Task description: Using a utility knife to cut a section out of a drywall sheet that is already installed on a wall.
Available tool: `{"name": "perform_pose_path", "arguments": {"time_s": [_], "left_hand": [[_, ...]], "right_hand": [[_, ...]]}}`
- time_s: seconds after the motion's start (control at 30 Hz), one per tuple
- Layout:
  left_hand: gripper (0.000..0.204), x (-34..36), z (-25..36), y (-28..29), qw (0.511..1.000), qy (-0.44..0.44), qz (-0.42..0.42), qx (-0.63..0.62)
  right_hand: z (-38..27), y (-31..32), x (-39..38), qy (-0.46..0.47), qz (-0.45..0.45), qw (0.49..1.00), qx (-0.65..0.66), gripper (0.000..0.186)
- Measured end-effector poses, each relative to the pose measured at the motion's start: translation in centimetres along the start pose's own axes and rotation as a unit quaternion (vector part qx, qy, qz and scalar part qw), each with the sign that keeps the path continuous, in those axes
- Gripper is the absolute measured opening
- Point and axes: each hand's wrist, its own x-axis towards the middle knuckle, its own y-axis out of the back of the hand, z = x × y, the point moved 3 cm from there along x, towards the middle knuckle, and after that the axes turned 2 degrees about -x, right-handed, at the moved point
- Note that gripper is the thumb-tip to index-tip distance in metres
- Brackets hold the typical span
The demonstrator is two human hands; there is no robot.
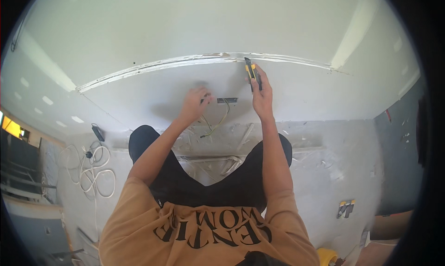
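Right hand (pixel 262 95) wrapped tight round yellow-black utility knife (pixel 252 73), raised against white wall panel (pixel 301 92). Knife long axis near vertical in view, slight lean left; blade tip points up, touching rough seam (pixel 185 62) between panels. Left hand (pixel 195 103) pressed on same panel, fingers curled, holding nothing visible, just beside small dark wall opening (pixel 227 100) with yellow-green wires (pixel 215 124) hanging out. White cable coil (pixel 92 171) on floor at left. Second yellow-black tool (pixel 345 209) on floor at right.
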Motion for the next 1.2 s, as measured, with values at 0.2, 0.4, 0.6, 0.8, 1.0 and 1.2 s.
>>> {"name": "perform_pose_path", "arguments": {"time_s": [0.2,0.4,0.6,0.8,1.0,1.2], "left_hand": [[0.05,1.4,-0.1,6.4,0.954,-0.025,0.274,0.116],[0.125,4.9,-3.1,8.0,0.907,0.043,0.398,0.136],[0.13,5.5,-4.4,7.1,0.905,0.02,0.403,0.134],[0.121,5.1,-3.4,7.2,0.908,0.059,0.385,0.157],[0.131,5.0,-3.5,7.3,0.915,0.066,0.367,0.155],[0.131,5.2,-3.5,7.3,0.914,0.071,0.368,0.157]], "right_hand": [[-8.6,-1.6,6.9,0.248,-0.221,0.872,-0.359,0.052],[-11.9,-8.3,12.2,0.419,-0.355,0.69,-0.471,0.057],[-11.8,-9.0,12.5,0.451,-0.363,0.651,-0.491,0.061],[-11.0,-8.7,12.0,0.446,-0.331,0.633,-0.539,0.064],[-11.3,-9.0,11.7,0.447,-0.339,0.626,-0.542,0.068],[-10.8,-7.9,11.6,0.455,-0.336,0.615,-0.55,0.078]]}}
